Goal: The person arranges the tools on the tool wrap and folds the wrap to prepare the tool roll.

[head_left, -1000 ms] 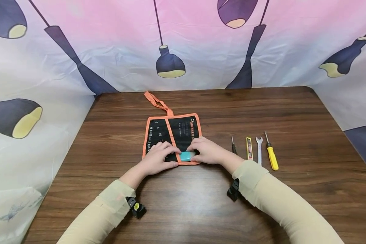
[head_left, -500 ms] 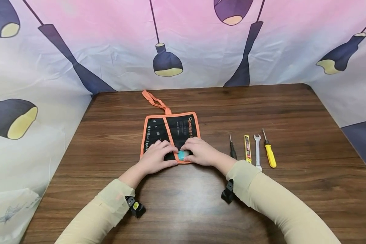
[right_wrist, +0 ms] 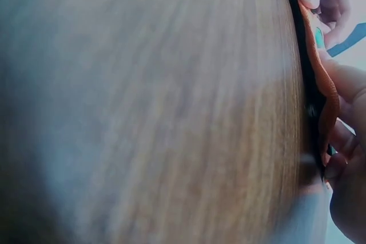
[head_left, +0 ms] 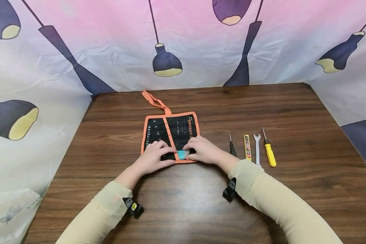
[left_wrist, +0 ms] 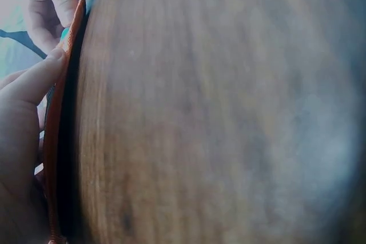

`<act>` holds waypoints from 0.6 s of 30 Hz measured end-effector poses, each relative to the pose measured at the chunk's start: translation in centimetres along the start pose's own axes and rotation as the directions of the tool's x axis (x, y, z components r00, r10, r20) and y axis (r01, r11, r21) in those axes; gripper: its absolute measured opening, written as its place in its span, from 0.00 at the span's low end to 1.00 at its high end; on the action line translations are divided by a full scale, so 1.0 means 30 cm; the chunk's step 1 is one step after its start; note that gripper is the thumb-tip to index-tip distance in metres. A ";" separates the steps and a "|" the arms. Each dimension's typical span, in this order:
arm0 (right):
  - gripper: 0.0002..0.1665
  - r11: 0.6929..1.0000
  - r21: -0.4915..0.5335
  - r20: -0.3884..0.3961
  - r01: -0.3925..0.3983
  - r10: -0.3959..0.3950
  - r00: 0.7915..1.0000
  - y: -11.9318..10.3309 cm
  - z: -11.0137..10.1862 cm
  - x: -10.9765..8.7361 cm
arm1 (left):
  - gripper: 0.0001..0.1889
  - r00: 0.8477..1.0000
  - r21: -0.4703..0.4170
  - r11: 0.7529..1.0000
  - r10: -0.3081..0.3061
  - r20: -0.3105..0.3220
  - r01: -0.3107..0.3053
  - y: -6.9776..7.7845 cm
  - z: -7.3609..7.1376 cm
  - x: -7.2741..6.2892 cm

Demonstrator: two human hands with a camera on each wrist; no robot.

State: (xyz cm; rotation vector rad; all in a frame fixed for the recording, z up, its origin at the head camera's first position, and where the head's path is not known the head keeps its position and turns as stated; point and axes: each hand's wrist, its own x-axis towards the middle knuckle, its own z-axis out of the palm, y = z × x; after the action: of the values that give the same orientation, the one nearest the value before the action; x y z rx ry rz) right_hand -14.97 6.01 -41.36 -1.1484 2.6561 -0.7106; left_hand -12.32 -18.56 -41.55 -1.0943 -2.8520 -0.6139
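Note:
A black tool pouch [head_left: 181, 127] with orange edging lies flat, its orange strap loop [head_left: 155, 101] toward the back. On its lower right part is a small rounded teal object [head_left: 182, 155], kind unclear, next to the orange divider strip. My right hand [head_left: 202, 150] pinches this object between thumb and fingers, which hide its right end. With thumb and fingers, my left hand [head_left: 152, 157] holds the pouch's near edge beside the strip. In the left wrist view, the thumb [left_wrist: 43, 75] touches the orange edge. Only a teal sliver shows in both wrist views.
Right of the pouch, a black-handled screwdriver [head_left: 232, 147], a narrow yellow item [head_left: 247, 145] with printing, an open-ended wrench [head_left: 257, 149] and a yellow-handled screwdriver [head_left: 270, 154] lie in a row on the wooden table [head_left: 183, 217]. A printed cloth [head_left: 201, 51] hangs behind.
My right hand has shifted slightly left relative to the pouch and covers more of the teal object. My left hand stays at the pouch's near edge. The head view has tilted a little.

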 end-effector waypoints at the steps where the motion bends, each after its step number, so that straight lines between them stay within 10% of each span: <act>1: 0.18 1.000 0.004 0.000 -0.006 0.006 1.000 0.001 0.001 -0.002 | 0.19 1.000 -0.002 1.000 0.001 0.004 -0.001 -0.001 0.000 0.000; 18: 0.17 0.997 -0.059 -0.036 0.045 -0.047 0.998 -0.022 0.005 -0.001 | 0.21 0.999 0.004 0.999 -0.039 -0.015 0.039 0.002 0.005 0.007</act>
State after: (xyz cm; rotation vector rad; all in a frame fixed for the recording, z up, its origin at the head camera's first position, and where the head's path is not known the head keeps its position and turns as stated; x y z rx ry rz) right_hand -14.47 5.59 -41.19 -1.2266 2.7060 -0.6729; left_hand -12.43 -18.33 -41.63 -1.0315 -2.8664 -0.6148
